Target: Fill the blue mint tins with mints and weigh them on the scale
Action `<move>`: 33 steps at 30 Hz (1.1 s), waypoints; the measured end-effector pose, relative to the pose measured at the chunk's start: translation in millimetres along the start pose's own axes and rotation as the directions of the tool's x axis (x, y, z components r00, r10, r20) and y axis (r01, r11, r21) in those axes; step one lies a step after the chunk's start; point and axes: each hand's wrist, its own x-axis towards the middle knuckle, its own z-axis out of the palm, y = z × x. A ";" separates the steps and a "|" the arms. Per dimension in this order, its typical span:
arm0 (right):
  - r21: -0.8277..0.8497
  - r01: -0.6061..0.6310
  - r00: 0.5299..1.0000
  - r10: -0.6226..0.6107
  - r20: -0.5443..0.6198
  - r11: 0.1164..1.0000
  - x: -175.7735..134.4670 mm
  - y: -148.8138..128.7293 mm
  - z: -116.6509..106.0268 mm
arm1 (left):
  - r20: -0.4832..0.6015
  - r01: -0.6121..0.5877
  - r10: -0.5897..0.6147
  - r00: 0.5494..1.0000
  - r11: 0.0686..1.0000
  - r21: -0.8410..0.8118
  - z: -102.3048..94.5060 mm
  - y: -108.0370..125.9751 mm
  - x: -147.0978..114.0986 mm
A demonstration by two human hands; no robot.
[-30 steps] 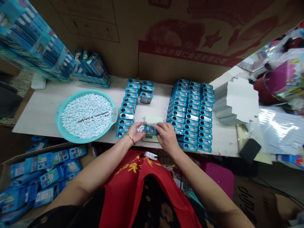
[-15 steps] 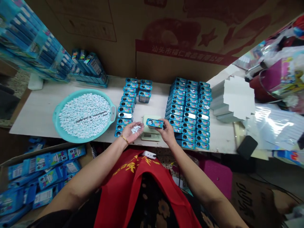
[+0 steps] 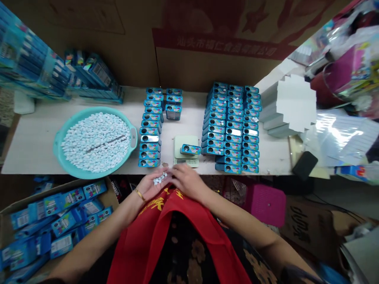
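My left hand (image 3: 149,187) is cupped palm up in front of the table edge, holding a small heap of white tablets (image 3: 160,178). Close against it, my right hand (image 3: 187,180) reaches its parted fingers over the heap; they are slightly blurred, and I see nothing held in them. Beyond both hands, a blue tin (image 3: 191,150) with a dark round opening on top rests on a small pale scale (image 3: 186,140). To the left stands a turquoise basin (image 3: 134,138) full of similar tablets, with a dark, thin strip lying across them.
Blue tins stand in rows left (image 3: 149,131) and right (image 3: 233,132) of the scale. A stack of white card (image 3: 296,104) and a black phone-like object (image 3: 304,165) lie farther right. Below the table's left side is a carton of blue packs (image 3: 63,223). A large cardboard box (image 3: 189,65) backs the table.
My right hand has set the blue tin down on the scale, let go and come to my left palm. My left hand has drawn back toward my body with the tablets.
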 end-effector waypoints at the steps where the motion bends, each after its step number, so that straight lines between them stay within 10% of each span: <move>1: -0.008 0.022 0.997 -0.022 0.080 1.000 3.3 -11.2 4.0 | 0.022 0.008 -0.008 1.000 1.000 0.019 -1.5 -4.8 -2.2; 8: -0.076 0.070 0.956 -0.045 0.290 0.995 12.9 -27.3 21.4 | 0.112 0.036 -0.051 0.992 0.991 0.129 -7.7 -11.5 -14.4; 33: 0.102 -0.017 0.972 -0.007 0.233 0.995 8.2 -18.3 31.8 | 0.175 0.014 -0.054 0.983 0.974 0.226 -7.8 -17.0 -10.1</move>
